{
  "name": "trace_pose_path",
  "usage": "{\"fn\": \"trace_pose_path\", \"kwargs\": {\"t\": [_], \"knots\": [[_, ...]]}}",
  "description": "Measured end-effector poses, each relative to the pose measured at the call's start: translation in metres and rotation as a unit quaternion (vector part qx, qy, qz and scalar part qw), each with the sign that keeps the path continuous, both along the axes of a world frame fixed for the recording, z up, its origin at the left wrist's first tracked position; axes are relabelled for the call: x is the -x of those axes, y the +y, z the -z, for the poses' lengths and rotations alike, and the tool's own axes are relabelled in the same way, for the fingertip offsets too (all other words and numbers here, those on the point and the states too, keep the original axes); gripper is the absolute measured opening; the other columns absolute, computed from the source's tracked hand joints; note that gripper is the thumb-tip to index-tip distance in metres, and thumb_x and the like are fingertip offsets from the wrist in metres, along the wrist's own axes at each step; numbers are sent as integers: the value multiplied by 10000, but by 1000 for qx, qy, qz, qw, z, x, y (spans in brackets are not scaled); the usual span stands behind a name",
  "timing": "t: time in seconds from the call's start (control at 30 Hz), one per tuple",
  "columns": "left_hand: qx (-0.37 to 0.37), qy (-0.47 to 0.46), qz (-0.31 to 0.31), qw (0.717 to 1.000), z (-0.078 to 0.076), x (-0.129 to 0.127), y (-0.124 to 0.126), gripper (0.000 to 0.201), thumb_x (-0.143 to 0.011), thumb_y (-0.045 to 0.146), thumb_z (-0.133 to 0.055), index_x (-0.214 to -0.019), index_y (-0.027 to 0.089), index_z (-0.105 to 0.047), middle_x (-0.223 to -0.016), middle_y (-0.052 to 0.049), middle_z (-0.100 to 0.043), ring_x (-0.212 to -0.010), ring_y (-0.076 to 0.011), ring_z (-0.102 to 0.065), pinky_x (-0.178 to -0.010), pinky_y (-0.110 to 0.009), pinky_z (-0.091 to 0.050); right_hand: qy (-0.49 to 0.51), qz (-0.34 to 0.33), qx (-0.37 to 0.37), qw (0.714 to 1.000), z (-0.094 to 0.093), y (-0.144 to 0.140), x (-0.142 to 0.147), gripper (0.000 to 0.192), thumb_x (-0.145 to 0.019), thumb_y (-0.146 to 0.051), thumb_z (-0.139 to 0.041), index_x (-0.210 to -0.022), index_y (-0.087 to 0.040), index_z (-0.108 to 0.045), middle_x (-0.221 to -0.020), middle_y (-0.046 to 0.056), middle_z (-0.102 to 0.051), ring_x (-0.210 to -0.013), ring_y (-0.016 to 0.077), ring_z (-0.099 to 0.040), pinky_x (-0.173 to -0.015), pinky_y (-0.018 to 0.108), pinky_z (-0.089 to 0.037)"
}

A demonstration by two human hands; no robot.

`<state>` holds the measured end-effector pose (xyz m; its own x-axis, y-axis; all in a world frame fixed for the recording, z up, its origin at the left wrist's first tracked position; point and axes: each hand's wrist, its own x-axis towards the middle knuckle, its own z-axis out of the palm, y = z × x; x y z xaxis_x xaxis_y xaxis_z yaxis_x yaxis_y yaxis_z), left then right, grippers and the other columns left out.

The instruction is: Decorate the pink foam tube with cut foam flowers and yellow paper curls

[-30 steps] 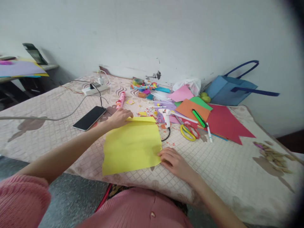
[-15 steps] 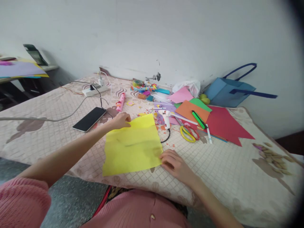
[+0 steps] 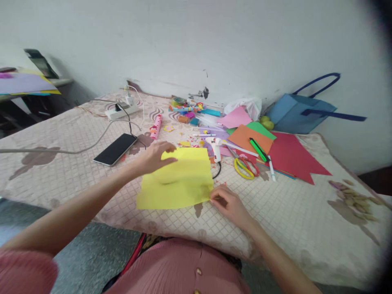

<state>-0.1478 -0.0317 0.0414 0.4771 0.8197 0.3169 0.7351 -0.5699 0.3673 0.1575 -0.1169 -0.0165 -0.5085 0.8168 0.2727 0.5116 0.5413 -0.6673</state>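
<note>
The left hand [image 3: 154,156] now lies flat, fingers spread, on the yellow paper [image 3: 179,179], whose far part has folded nearer. The right hand's [image 3: 228,203] fingers pinch its near right corner.

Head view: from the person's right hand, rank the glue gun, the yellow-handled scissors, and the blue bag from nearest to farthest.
From the right hand:
1. Glue gun, just beyond the yellow paper's far right corner.
2. Yellow-handled scissors, to the right of the glue gun; too close to call against it.
3. Blue bag, far right, against the wall.
</note>
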Motion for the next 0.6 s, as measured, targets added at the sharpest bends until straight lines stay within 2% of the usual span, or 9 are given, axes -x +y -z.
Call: {"fn": "trace_pose_path", "kwargs": {"t": [0.1,0.17,0.23,0.3,0.37,0.6], "knots": [[18,-10,89,996,4,7,-65,396,-771,460,-605,-1047,183,-539,-1004,-68,-581,-931,-201,-537,-812,-326,-426,-6,19,20,1000,-3,0,4,56,-839,-198,-515,-787,-207,-533,-785,27,-571,-790,181,-532,-767,342,-428],[15,18,91,996,15,9,-98,472,-737,450,-648,-1110,191,-518,-1100,-82,-543,-1009,-225,-497,-863,-357,-403,-10,39,35,999,-4,1,6,71,-839,-197,-503,-774,-205,-530,-766,18,-558,-763,172,-527,-718,315,-425],[-8,42,63,997,30,10,-117,283,-809,334,-587,-1053,196,-544,-1055,-70,-553,-971,-210,-500,-858,-370,-390,-13,63,46,997,-4,3,9,75,-833,-198,-497,-764,-203,-526,-753,11,-547,-729,163,-523,-671,293,-420],[-30,45,48,997,42,12,-126,121,-863,226,-504,-959,193,-569,-967,-51,-575,-914,-185,-514,-845,-364,-378,-19,81,55,995,-5,4,10,69,-825,-200,-496,-762,-201,-523,-743,6,-540,-698,156,-518,-636,279,-414],[-27,22,28,999,48,15,-128,121,-882,173,-458,-905,189,-576,-924,-40,-587,-891,-168,-519,-840,-353,-373,-31,88,61,994,-6,4,10,68,-823,-199,-493,-761,-199,-520,-736,3,-537,-686,154,-514,-625,276,-409],[76,-77,-76,991,47,20,-133,200,-889,253,-455,-744,170,-563,-861,-38,-591,-832,-159,-519,-781,-314,-398,-71,86,50,993,-7,-1,8,120,-854,-222,-469,-747,-198,-517,-739,12,-547,-711,165,-511,-656,292,-404]]}}
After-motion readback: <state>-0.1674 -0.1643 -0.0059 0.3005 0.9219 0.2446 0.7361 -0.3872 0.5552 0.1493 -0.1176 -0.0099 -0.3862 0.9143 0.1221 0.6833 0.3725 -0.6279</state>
